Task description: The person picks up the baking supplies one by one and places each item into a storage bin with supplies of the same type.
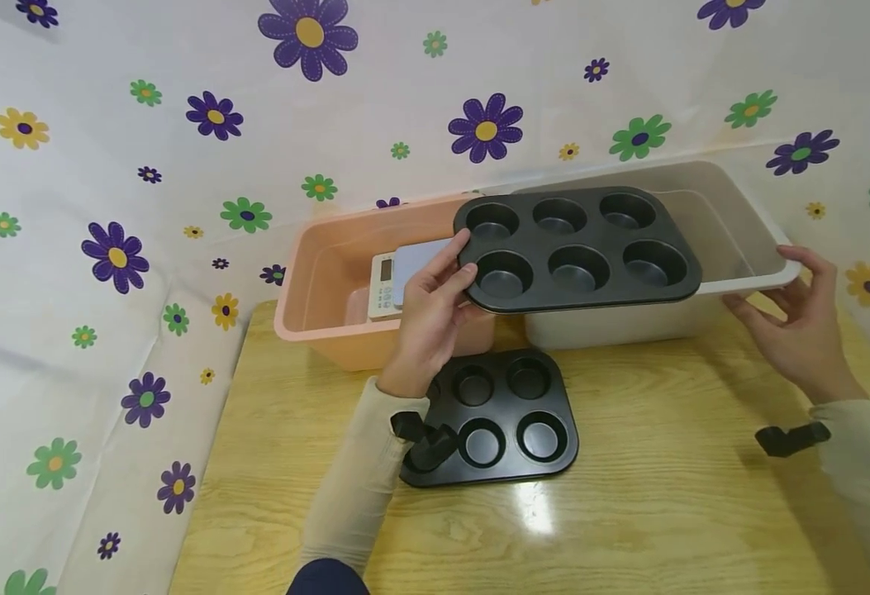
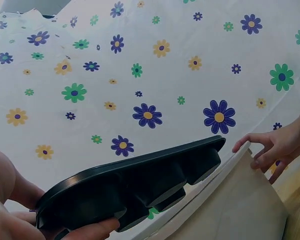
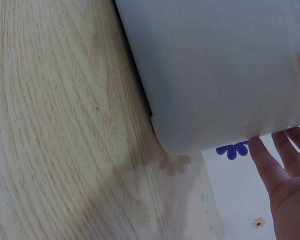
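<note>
My left hand (image 1: 435, 310) grips the left end of a dark six-cup muffin tin (image 1: 542, 256), thumb on top and fingers beneath. The tin is held cups-up, overlapping the opening of a white plastic bin (image 1: 606, 328) in the head view. Seen from the left wrist, the muffin tin (image 2: 90, 195) tilts, its far end near the bin's rim. At the bin's front right corner, my right hand (image 1: 802, 318) holds the rim, fingers over the edge and thumb below it. The right wrist view has the fingers (image 3: 270, 162) against the bin's wall (image 3: 215, 75).
A second dark muffin tin (image 1: 506, 411) lies on the wooden table (image 1: 665, 496), partly hidden by my left forearm. Left of the white bin stands a peach bin (image 1: 330, 335) with a kitchen scale (image 1: 385, 289) inside. Behind both bins hangs a flower-patterned sheet (image 1: 405, 107).
</note>
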A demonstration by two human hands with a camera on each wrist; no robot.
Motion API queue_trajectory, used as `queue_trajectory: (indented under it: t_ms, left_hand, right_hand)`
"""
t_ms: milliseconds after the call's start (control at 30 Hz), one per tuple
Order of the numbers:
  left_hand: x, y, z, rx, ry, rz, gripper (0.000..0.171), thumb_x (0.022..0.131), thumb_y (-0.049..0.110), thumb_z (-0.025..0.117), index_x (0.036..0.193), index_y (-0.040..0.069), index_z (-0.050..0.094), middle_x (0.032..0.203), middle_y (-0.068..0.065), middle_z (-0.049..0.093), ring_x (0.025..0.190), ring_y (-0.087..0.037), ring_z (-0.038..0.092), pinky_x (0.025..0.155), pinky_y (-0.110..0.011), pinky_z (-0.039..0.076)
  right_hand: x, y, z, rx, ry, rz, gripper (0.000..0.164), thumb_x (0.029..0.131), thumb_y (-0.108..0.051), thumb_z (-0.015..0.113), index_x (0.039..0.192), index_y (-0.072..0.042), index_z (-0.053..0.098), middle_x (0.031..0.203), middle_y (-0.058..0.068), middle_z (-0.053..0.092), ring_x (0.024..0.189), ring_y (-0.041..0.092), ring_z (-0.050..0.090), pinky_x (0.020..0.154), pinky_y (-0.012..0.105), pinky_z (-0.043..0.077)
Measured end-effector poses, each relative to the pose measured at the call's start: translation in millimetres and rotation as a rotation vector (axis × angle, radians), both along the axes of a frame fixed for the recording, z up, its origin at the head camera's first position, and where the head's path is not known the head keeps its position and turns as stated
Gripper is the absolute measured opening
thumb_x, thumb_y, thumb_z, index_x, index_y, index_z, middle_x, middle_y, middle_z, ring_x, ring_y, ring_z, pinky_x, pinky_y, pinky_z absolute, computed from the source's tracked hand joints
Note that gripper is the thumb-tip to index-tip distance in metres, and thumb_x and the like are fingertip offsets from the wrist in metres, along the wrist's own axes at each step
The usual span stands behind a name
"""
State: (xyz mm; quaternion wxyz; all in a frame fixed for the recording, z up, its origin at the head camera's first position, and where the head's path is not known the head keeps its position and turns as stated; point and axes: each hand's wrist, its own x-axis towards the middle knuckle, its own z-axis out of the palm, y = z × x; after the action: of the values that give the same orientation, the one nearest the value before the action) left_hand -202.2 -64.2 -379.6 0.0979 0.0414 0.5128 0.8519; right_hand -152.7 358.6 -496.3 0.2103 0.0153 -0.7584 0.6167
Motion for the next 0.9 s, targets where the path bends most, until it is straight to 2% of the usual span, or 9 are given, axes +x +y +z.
queue_trajectory:
  t_ms: [167,400,633,700,800,900]
  left_hand:
    - [-6.2,14,-0.1,0.012,-0.039,-0.003,0.054,0.110,-0.004,0.054,0.163,0.010,0.052,0.118,-0.005,0.065,0.082,-0.008,0.078,0.067,-0.022,0.066]
    - [-12.5,30,-2.1,0.032,-0.058,0.002,0.054,0.110,-0.003,0.056,0.162,0.013,0.054,0.130,-0.009,0.067,0.092,-0.011,0.078,0.074,-0.023,0.068]
    - [-17.9,45,-4.6,-0.009,-0.063,0.002,0.055,0.110,-0.003,0.058,0.162,0.015,0.055,0.120,-0.005,0.066,0.089,-0.012,0.075,0.068,-0.021,0.066]
    - [-19.9,48,-4.3,-0.019,-0.069,0.002,0.056,0.110,-0.002,0.058,0.162,0.016,0.055,0.121,-0.004,0.065,0.092,-0.012,0.075,0.072,-0.022,0.067]
    - [-22.5,54,-2.8,-0.037,-0.076,-0.001,0.056,0.109,-0.001,0.059,0.162,0.018,0.055,0.126,-0.006,0.067,0.099,-0.015,0.075,0.086,-0.032,0.069]
    - [-24.8,61,-0.6,-0.051,-0.078,-0.007,0.056,0.109,-0.001,0.060,0.161,0.018,0.056,0.135,-0.011,0.068,0.112,-0.024,0.077,0.099,-0.049,0.062]
  right_hand:
    - [-1.9,-2,1.8,-0.006,-0.002,0.005,0.089,0.095,0.020,0.067,0.165,-0.023,0.030,0.159,-0.004,0.046,0.126,0.003,0.061,0.092,0.005,0.053]
    - [-3.7,-5,2.2,-0.101,0.024,0.035,0.089,0.093,0.022,0.066,0.163,-0.021,0.032,0.155,-0.002,0.049,0.124,0.005,0.063,0.091,0.006,0.055]
    - [-1.4,-4,2.2,-0.148,0.047,0.047,0.089,0.092,0.025,0.065,0.162,-0.019,0.033,0.154,-0.001,0.050,0.123,0.007,0.064,0.091,0.007,0.056]
    - [-0.7,-4,2.0,-0.150,0.046,0.048,0.089,0.092,0.024,0.065,0.162,-0.020,0.032,0.154,-0.001,0.051,0.124,0.008,0.064,0.091,0.007,0.056]
    - [0.2,-4,1.9,-0.162,0.046,0.052,0.089,0.092,0.024,0.065,0.162,-0.020,0.032,0.155,0.000,0.052,0.124,0.008,0.064,0.091,0.007,0.057]
    - [1.0,-3,2.3,-0.152,0.053,0.039,0.089,0.092,0.024,0.065,0.162,-0.019,0.033,0.153,0.000,0.054,0.124,0.008,0.065,0.091,0.008,0.057]
